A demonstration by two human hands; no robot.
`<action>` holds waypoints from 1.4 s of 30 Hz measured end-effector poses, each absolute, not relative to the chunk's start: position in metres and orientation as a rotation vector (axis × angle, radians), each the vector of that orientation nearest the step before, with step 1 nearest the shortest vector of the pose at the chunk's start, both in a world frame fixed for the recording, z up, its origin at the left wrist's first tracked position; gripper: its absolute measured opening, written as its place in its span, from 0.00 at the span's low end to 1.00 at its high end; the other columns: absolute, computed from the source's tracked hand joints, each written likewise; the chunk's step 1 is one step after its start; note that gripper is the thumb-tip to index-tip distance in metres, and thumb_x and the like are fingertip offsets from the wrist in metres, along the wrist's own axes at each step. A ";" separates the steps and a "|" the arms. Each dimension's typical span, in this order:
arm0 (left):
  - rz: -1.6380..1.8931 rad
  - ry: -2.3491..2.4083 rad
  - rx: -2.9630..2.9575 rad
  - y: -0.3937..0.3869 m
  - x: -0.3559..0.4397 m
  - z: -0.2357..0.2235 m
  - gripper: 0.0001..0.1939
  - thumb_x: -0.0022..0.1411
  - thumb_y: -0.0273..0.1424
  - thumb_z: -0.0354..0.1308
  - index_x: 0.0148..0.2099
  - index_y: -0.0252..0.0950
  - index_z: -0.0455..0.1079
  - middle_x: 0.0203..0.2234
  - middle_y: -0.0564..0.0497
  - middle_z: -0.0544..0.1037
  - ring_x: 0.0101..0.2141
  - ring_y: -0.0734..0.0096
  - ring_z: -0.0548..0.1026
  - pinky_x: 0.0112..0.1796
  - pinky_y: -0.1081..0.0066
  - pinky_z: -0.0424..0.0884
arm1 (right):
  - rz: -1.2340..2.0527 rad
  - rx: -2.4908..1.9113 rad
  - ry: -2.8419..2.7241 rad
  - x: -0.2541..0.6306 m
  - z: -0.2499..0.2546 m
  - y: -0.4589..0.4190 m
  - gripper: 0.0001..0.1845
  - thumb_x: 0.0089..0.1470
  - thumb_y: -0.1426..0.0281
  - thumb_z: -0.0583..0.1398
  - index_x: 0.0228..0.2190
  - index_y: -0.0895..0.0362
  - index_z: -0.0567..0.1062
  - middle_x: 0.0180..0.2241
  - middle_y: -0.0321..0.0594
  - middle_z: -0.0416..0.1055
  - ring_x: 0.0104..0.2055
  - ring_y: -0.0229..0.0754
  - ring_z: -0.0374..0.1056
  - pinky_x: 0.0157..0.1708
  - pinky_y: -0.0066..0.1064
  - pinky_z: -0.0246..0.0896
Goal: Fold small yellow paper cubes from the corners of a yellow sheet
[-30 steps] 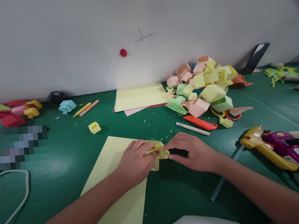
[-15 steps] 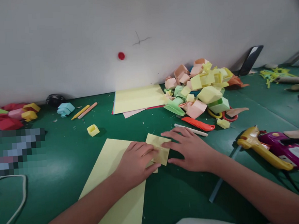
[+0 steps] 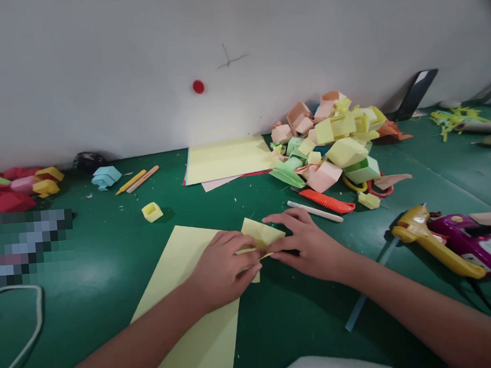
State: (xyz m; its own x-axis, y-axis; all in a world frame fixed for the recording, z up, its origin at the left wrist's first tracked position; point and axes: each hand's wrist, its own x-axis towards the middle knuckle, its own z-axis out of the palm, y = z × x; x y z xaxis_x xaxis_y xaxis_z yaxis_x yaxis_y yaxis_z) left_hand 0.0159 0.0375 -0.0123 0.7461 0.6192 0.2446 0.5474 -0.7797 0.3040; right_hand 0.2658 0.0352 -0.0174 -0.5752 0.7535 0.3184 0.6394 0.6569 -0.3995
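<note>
Far left, folded paper pieces point(image 3: 17, 194) sat piled at the wall end of the surface point(image 3: 85, 245), white cable point(image 3: 40, 310) nearer the person. Next, a blue folded piece point(image 3: 106, 178), two slim sticks point(image 3: 143, 179), then a small yellow paper box point(image 3: 152, 212) standing alone. Large yellow sheet point(image 3: 192, 333) lay aslant under the left forearm. Left hand point(image 3: 226, 264) sat over that sheet's right edge, grip narrow, holding the left side of a small yellow paper point(image 3: 261, 232). Key relation: the paper lay between the two hands, right of the left fingertips, left of the right ones. Both touched it, so neither was nearer. No clear long axis, fingers covered part; its near edge ran roughly crosswise, hand to hand. Right hand point(image 3: 306, 244) had thumb and index closed on that edge, other fingers spread above. Beyond it: white stick point(image 3: 315, 211), red-orange cutter point(image 3: 328, 200), big folded-paper pile point(image 3: 343, 143). Far right, yellow glue gun point(image 3: 438, 243), well apart from the paper.
</note>
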 end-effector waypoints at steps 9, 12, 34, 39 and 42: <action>0.494 0.815 2.661 0.034 0.015 -0.010 0.22 0.66 0.34 0.57 0.61 0.38 0.66 0.54 0.44 0.75 0.56 0.57 0.71 0.57 0.55 0.67 | 0.570 -1.185 -2.353 0.273 -0.022 0.042 0.05 0.59 0.64 0.64 0.34 0.50 0.80 0.59 0.42 0.64 0.60 0.55 0.55 0.59 0.55 0.55; 0.481 0.834 2.654 0.034 0.015 -0.010 0.23 0.67 0.33 0.57 0.62 0.39 0.63 0.54 0.45 0.75 0.55 0.59 0.71 0.56 0.57 0.67 | 0.568 -1.167 -2.347 0.271 -0.023 0.040 0.04 0.59 0.66 0.64 0.34 0.50 0.80 0.58 0.42 0.64 0.60 0.54 0.56 0.59 0.55 0.55; 0.475 0.748 2.718 0.038 0.015 -0.016 0.10 0.69 0.26 0.51 0.48 0.38 0.72 0.44 0.47 0.79 0.46 0.63 0.75 0.49 0.61 0.70 | 0.269 -1.050 -2.452 0.265 -0.015 0.033 0.07 0.60 0.69 0.62 0.37 0.47 0.82 0.62 0.42 0.60 0.61 0.58 0.54 0.59 0.56 0.53; 0.472 0.769 2.689 0.039 0.015 -0.014 0.09 0.70 0.27 0.51 0.46 0.38 0.72 0.42 0.47 0.79 0.44 0.63 0.75 0.46 0.63 0.71 | 0.321 -1.066 -2.441 0.264 -0.015 0.033 0.07 0.60 0.69 0.62 0.37 0.48 0.82 0.63 0.41 0.60 0.60 0.57 0.54 0.59 0.55 0.53; 0.471 0.766 2.683 0.039 0.015 -0.013 0.09 0.69 0.26 0.51 0.46 0.38 0.72 0.42 0.47 0.79 0.44 0.64 0.75 0.45 0.64 0.71 | 0.327 -1.058 -2.450 0.265 -0.014 0.033 0.08 0.59 0.70 0.62 0.37 0.48 0.82 0.63 0.42 0.59 0.61 0.58 0.54 0.59 0.56 0.53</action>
State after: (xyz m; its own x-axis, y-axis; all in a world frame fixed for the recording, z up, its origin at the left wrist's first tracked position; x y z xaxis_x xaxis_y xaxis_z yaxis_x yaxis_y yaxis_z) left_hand 0.0150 0.0385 -0.0135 0.8030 0.5518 0.2253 0.4497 -0.8090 0.3786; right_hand 0.2646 0.0330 -0.0142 -0.6048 0.7345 0.3079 0.6280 0.6776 -0.3827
